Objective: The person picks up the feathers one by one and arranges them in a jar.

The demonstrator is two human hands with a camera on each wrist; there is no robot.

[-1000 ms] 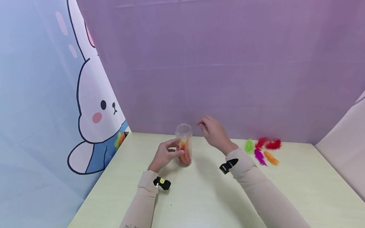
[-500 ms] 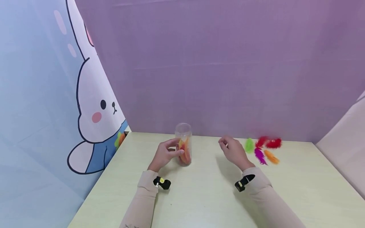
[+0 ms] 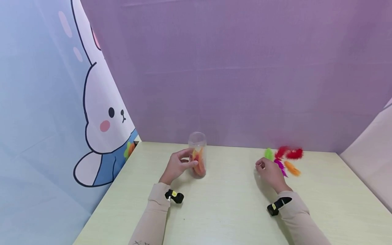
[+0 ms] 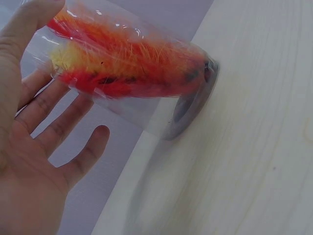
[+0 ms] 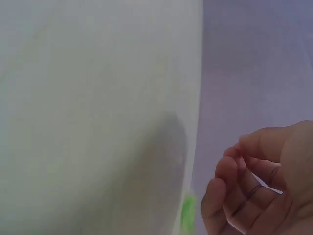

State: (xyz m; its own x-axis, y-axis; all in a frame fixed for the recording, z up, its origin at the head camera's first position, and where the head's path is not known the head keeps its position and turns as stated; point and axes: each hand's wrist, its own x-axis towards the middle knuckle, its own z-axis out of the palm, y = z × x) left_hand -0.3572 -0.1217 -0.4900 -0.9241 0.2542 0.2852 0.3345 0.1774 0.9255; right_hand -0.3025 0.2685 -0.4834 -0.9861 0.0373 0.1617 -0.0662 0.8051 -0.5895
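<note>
My left hand (image 3: 177,166) holds the side of a clear, tall glass (image 3: 197,139) standing upright on the table. In the left wrist view, thumb and forefinger lie around the glass (image 4: 154,115), with the other fingers spread below it. Red, orange and yellow feathers (image 4: 132,68) lie inside. My right hand (image 3: 272,174) hovers left of the loose feathers, fingers loosely curled and thumb near the forefinger. Nothing shows between those fingertips in the right wrist view. Nearest it are a green feather (image 3: 268,154) and a purple feather (image 3: 281,167), the latter partly hidden behind the hand.
Two red feathers (image 3: 294,154) and an orange feather (image 3: 292,168) also lie at the table's back right. A purple cloth (image 3: 239,78) rises along the back edge. On the left hangs a blue cloth with a rabbit print (image 3: 101,109).
From beside the glass's mouth, my right hand has moved right and down toward the loose feathers. My left hand and the glass have stayed in place.
</note>
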